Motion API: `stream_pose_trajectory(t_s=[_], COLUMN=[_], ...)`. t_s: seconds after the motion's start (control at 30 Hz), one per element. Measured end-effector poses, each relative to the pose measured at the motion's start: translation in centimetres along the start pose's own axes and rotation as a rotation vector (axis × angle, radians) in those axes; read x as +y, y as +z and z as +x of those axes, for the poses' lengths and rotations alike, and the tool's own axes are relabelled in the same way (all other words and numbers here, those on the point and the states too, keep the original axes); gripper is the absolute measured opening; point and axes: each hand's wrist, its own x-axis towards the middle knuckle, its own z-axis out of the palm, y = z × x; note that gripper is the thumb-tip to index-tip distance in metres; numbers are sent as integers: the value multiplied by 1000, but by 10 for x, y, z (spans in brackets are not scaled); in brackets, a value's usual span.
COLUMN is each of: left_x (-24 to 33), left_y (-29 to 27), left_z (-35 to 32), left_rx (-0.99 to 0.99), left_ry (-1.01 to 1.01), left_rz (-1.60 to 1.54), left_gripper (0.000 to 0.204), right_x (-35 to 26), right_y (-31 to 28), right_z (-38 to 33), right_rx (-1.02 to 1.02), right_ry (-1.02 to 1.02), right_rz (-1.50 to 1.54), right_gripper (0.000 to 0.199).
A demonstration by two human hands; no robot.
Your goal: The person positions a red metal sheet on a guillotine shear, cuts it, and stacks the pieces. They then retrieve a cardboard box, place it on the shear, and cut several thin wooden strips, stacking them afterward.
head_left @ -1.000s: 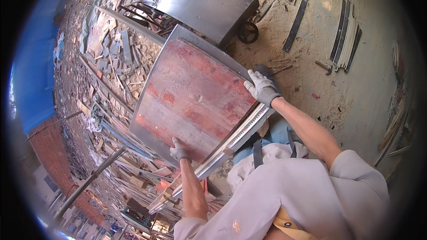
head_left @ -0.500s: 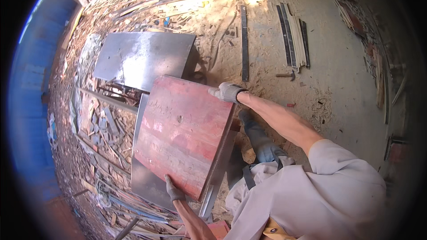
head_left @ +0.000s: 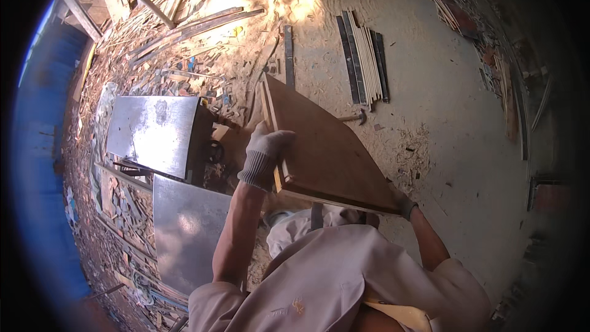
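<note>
A thick wooden panel point(head_left: 329, 144) with a brown face is held up and tilted in front of my body, off the machine. My left hand point(head_left: 267, 154), in a grey knitted glove, is closed round its left edge. At the panel's lower right corner my right hand point(head_left: 404, 204), also gloved, grips the edge; most of its fingers are hidden. To the left stands a machine with two flat metal beds, a shiny far bed point(head_left: 150, 129) and a duller near bed point(head_left: 190, 227). A gap with a dark bar separates the beds.
A handwheel point(head_left: 214, 152) sticks out from the machine's side. On the dusty floor lie a hammer point(head_left: 355, 117), several long strips point(head_left: 365, 58) and a dark bar point(head_left: 289, 55). Wood scraps point(head_left: 129, 209) surround the machine. A blue wall point(head_left: 46, 166) rises at far left.
The panel has come off the metal beds, moved right and tilted up. A brown face shows instead of the red one. My left hand has moved up and away from the near edge.
</note>
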Motion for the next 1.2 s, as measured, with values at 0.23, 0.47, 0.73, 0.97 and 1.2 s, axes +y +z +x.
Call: stream_pose_trajectory(t_s=[0.23, 0.47, 0.73, 0.97, 1.2], left_x=[69, 61, 117, 151, 223], left_y=[406, 694, 986, 1186, 1360], left_z=[78, 158, 313, 447, 640], left_rx=[-479, -932, -991, -1009, -1257], left_ry=[18, 5, -27, -87, 165], left_rz=[197, 554, 809, 764, 385], left_gripper=[47, 71, 85, 79, 85], right_x=[-5, -57, -235, -419, -673], right_y=[-130, -209, -379, -473, -648], right_z=[-115, -107, -60, -60, -9], right_rx=[279, -21, 725, 1049, 1083], right_ry=[-124, -332, -239, -48, -419], right_rz=[554, 1273, 1043, 1183, 863], right_gripper=[53, 63, 57, 55, 76])
